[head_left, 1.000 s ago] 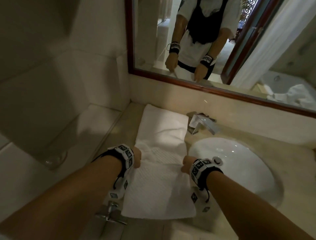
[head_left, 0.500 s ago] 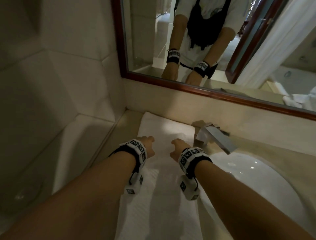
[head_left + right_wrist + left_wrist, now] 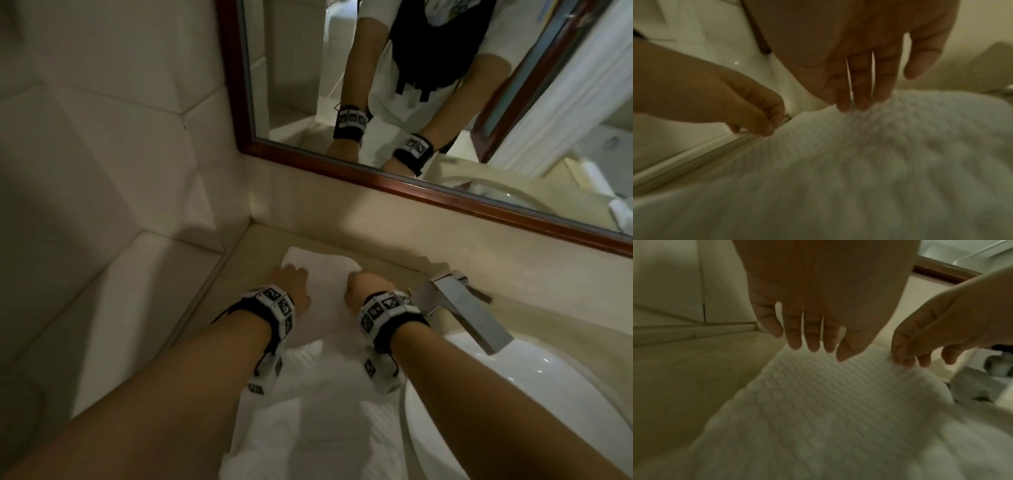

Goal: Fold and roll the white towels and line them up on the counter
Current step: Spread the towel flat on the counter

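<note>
A white towel (image 3: 325,387) lies lengthwise on the beige counter (image 3: 248,277), left of the sink, with its far end near the back wall. Both hands are over that far end. My left hand (image 3: 291,284) hovers just above the far left edge, its fingers (image 3: 812,344) hanging straight with nothing in them. My right hand (image 3: 366,284) is on the far right part. There its thumb and forefinger (image 3: 900,358) pinch a small raised pucker of the towel (image 3: 828,402). In the right wrist view its fingertips (image 3: 861,104) touch the woven cloth (image 3: 869,162).
A chrome faucet (image 3: 459,308) stands just right of my right wrist, over the white sink (image 3: 531,394). The tiled side wall (image 3: 120,171) and a ledge (image 3: 144,308) close off the left. A wood-framed mirror (image 3: 428,185) hangs above the backsplash.
Both hands have gone forward from the towel's middle to its far end by the wall, laying the held layer over it. The left hand has let go.
</note>
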